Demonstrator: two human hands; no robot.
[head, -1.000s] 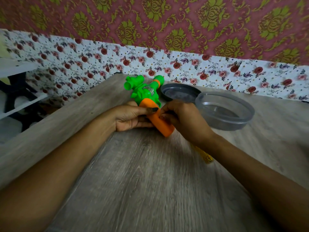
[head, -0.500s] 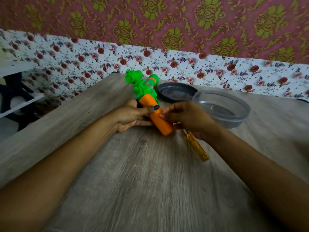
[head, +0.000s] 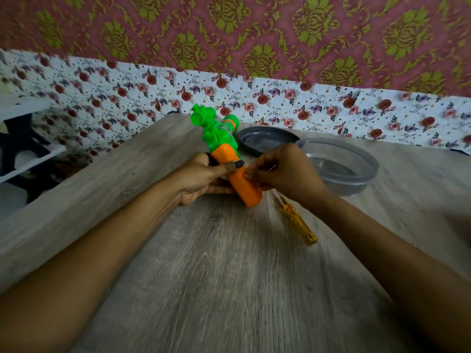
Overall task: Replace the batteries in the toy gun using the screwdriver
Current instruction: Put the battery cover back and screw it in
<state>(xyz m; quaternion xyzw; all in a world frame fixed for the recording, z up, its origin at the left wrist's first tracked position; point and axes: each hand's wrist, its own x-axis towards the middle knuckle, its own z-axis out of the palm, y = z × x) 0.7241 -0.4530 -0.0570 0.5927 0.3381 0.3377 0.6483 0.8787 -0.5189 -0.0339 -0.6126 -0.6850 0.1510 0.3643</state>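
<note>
The toy gun (head: 240, 179) has a green body and an orange handle, and it lies tilted on the wooden table (head: 229, 276) with the handle pointing toward me. My left hand (head: 198, 179) grips the handle from the left, thumb across its top. My right hand (head: 283, 171) has its fingertips pinched together against the handle's right side; whether something small sits between them is too fine to tell. The yellow screwdriver (head: 299, 224) lies loose on the table just below my right wrist, its tip hidden under the hand.
A clear round plastic container (head: 356, 171) stands right of the gun, with its grey lid (head: 265, 138) behind it. A floral wall runs along the table's far side. The table's left edge drops off toward a white shelf (head: 28, 159).
My right hand has lifted and drawn back from the handle's end to its side, uncovering the screwdriver on the table. The gun has turned more upright in my left hand.
</note>
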